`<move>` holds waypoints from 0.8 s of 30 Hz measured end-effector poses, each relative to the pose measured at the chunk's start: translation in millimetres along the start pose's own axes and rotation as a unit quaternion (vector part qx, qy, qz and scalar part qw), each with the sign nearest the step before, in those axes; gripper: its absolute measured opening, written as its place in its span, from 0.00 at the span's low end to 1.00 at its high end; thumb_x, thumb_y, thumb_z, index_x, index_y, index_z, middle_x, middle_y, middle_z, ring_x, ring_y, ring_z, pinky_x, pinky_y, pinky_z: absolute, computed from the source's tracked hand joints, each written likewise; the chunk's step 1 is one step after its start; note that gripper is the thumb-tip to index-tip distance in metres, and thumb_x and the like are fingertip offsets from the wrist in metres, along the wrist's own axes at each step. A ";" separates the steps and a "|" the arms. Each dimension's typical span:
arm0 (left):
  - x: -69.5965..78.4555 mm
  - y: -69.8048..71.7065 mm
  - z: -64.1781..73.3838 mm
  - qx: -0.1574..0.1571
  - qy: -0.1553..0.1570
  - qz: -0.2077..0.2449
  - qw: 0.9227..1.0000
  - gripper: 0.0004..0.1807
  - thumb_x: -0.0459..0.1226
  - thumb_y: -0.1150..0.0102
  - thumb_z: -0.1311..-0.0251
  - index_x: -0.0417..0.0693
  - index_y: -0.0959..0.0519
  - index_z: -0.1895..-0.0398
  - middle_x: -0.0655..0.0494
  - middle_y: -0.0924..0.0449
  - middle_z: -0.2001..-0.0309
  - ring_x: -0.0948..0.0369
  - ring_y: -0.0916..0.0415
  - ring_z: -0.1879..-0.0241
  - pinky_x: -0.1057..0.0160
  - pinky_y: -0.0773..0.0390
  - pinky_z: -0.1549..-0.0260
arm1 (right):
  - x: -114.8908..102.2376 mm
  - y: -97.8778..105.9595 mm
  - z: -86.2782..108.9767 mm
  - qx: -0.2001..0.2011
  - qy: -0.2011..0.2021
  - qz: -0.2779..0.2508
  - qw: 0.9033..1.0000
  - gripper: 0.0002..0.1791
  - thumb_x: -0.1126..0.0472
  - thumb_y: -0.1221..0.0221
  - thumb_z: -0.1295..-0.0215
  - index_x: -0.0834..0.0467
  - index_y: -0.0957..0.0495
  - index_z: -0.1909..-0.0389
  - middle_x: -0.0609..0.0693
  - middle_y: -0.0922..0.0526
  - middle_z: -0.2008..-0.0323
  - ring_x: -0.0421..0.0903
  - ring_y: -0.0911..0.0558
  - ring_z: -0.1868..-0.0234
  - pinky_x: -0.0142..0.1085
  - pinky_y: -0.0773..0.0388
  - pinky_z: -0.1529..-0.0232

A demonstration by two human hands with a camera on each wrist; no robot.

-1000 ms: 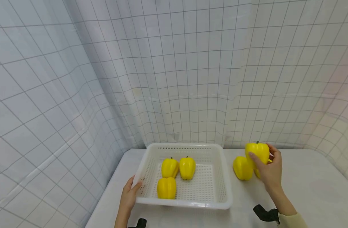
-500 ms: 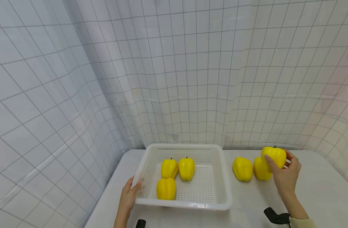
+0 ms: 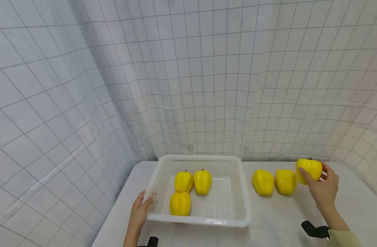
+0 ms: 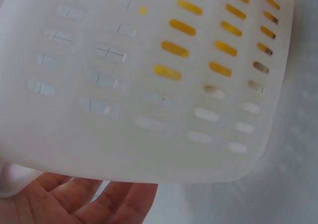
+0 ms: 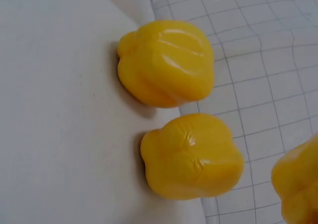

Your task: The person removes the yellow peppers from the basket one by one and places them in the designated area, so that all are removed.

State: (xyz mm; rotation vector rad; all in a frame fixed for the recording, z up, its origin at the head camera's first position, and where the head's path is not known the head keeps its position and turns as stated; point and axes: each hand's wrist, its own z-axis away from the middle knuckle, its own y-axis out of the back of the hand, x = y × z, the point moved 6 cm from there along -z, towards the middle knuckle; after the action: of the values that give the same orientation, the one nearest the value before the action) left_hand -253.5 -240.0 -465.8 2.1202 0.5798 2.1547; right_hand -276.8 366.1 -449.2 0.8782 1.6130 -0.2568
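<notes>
Beyond my fingers (image 4: pixel 136 201) hangs a white grid-lined sheet (image 3: pixel 194 103); beneath them, a white table (image 3: pixel 265 216). A perforated basket (image 3: pixel 207 221), three bell peppers (image 3: pixel 202 182) inside, has its left rim gripped by my left hand (image 3: pixel 139 212). My right hand (image 3: pixel 324 188) clasps a glossy yellow bell pepper (image 3: pixel 312 167), stem up, long axis near upright; two loose peppers (image 3: pixel 285 182) lie just left.

A white table (image 3: pixel 355 202) bears a perforated white plastic basket (image 3: pixel 201 221) near its far left corner, with two yellow bell peppers (image 3: pixel 263 182) (image 3: pixel 285 182) sitting side by side to the right, near the far edge.
</notes>
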 end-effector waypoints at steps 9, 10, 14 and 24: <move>-0.4 -0.7 -0.5 -0.001 0.000 0.003 1.000 0.24 0.37 0.53 0.30 0.33 0.37 0.36 0.37 0.28 0.45 0.50 0.29 0.51 0.53 0.34 0.54 | 101.4 -8.4 -59.2 -0.026 0.002 0.062 0.998 0.52 0.39 0.37 0.45 0.56 0.52 0.27 0.57 0.45 0.33 0.58 0.39 0.41 0.37 0.35 0.52; -0.3 -0.7 -0.5 -0.001 0.000 0.002 1.000 0.24 0.37 0.53 0.30 0.33 0.37 0.36 0.37 0.28 0.45 0.50 0.29 0.50 0.53 0.34 0.54 | 105.5 -8.8 -60.8 -0.029 0.001 0.063 0.998 0.52 0.39 0.37 0.44 0.56 0.52 0.27 0.57 0.45 0.32 0.58 0.39 0.40 0.38 0.35 0.52; -0.8 -1.3 -0.6 -0.002 0.002 0.001 1.000 0.24 0.37 0.53 0.31 0.33 0.37 0.35 0.38 0.28 0.44 0.49 0.30 0.49 0.52 0.35 0.53 | 98.1 -7.3 -55.0 -0.043 -0.006 0.073 0.996 0.51 0.39 0.39 0.42 0.60 0.52 0.28 0.61 0.45 0.32 0.60 0.40 0.40 0.35 0.33 0.53; -0.4 -1.5 0.2 -0.006 0.004 0.007 1.000 0.25 0.39 0.53 0.30 0.33 0.38 0.35 0.37 0.28 0.44 0.50 0.30 0.50 0.52 0.35 0.54 | 43.2 -1.5 -18.9 -0.110 -0.066 0.071 0.989 0.48 0.43 0.46 0.35 0.70 0.57 0.29 0.70 0.50 0.32 0.67 0.42 0.38 0.51 0.34 0.44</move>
State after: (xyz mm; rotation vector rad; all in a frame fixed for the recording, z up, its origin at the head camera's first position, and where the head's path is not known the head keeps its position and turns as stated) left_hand -253.6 -238.7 -466.7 2.1164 0.5529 2.1683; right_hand -291.8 393.5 -484.5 0.7841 1.4190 -0.0349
